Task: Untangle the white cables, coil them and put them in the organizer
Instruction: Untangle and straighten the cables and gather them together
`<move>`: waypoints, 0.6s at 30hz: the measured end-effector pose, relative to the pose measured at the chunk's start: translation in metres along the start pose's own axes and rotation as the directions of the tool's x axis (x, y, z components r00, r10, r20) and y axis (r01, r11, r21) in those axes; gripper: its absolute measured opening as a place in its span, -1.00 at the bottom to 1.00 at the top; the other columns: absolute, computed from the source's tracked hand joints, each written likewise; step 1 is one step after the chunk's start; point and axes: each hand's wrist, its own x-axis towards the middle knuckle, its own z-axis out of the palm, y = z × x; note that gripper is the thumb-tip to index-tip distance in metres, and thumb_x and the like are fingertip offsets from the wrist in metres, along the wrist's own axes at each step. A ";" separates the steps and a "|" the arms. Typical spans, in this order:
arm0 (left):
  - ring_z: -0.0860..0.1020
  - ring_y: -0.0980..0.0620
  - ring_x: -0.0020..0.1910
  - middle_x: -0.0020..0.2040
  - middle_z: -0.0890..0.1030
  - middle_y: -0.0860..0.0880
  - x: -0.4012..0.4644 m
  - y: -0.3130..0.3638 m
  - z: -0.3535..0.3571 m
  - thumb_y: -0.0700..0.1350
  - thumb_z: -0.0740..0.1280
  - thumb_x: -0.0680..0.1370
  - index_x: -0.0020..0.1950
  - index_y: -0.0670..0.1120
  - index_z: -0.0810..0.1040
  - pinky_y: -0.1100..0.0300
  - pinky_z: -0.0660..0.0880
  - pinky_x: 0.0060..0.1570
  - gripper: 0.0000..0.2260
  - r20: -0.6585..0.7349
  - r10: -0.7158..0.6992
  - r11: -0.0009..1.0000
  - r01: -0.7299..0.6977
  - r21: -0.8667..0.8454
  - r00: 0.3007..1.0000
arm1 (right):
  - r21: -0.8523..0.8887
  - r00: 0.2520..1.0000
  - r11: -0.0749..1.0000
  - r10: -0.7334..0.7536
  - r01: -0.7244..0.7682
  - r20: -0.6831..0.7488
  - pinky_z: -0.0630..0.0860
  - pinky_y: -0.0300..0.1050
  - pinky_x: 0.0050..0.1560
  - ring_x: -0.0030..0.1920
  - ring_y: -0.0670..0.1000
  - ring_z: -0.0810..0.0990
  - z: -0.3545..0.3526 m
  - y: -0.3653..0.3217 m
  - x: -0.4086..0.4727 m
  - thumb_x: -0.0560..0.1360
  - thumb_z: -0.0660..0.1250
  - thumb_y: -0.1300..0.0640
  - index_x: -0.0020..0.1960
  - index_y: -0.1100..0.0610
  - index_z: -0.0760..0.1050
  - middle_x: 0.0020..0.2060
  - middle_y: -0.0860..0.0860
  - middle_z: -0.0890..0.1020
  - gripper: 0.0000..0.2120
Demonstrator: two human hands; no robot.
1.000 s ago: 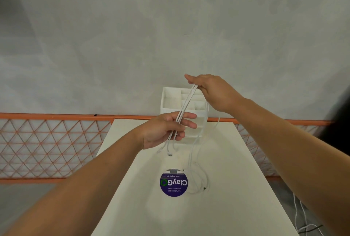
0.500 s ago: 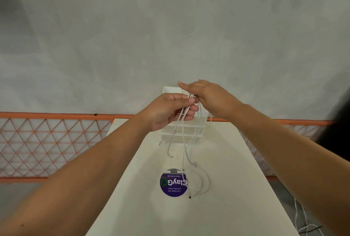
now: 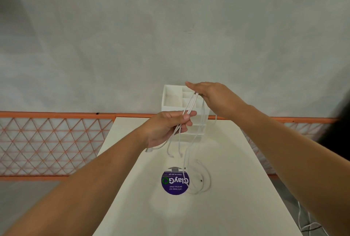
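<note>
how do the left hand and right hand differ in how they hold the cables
The left hand sits lower and nearer, palm turned up, fingers curled round the cables. The right hand is higher, over the organizer, palm down with fingers nearly straight, the strands running up under them. Loose ends dangle below the left hand only. Both hold the same bundle, stretched between them.

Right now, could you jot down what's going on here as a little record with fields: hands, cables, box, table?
left hand: left hand grips the white cables low down, loose ends dangling below it
right hand: right hand holds the upper end of the same strands, pulled taut between the hands
organizer: white organizer at the table's far end, behind the hands; visible compartments look empty
loose cable: another stretch of white cable lies looped on the table
table: white table with a round purple sticker
</note>
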 end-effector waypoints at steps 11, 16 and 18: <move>0.61 0.07 -0.23 -0.16 0.72 -0.10 -0.007 0.012 -0.004 0.02 0.44 0.50 -0.04 -0.21 0.71 0.24 0.59 -0.15 -0.72 -0.001 -0.039 0.799 0.032 0.600 0.999 | -0.062 0.997 0.996 -0.072 0.071 -0.016 0.38 -0.15 0.24 0.30 0.01 0.48 -0.002 -0.009 0.001 0.62 0.06 0.32 0.49 -0.12 0.22 0.36 -0.03 0.47 -0.46; 0.65 -0.02 -0.22 -0.26 0.67 -0.21 -0.012 0.007 -0.003 0.04 0.40 0.53 -0.11 -0.22 0.69 0.27 0.53 -0.25 -0.69 -0.013 -0.019 0.775 0.023 0.632 1.000 | -0.090 0.998 0.994 -0.061 0.062 0.006 0.42 -0.11 0.23 0.29 0.03 0.48 0.001 -0.007 0.002 0.61 0.08 0.33 0.49 -0.11 0.22 0.36 -0.03 0.48 -0.46; 0.67 0.03 -0.13 -0.07 0.66 -0.32 -0.017 0.004 -0.001 0.10 0.34 0.56 -0.16 -0.12 0.71 0.28 0.50 -0.12 -0.68 0.009 -0.029 0.766 0.017 0.642 1.000 | -0.065 0.999 0.997 -0.040 0.040 0.004 0.45 -0.07 0.23 0.28 0.05 0.50 0.003 -0.006 0.001 0.60 0.09 0.34 0.49 -0.09 0.24 0.35 -0.02 0.49 -0.45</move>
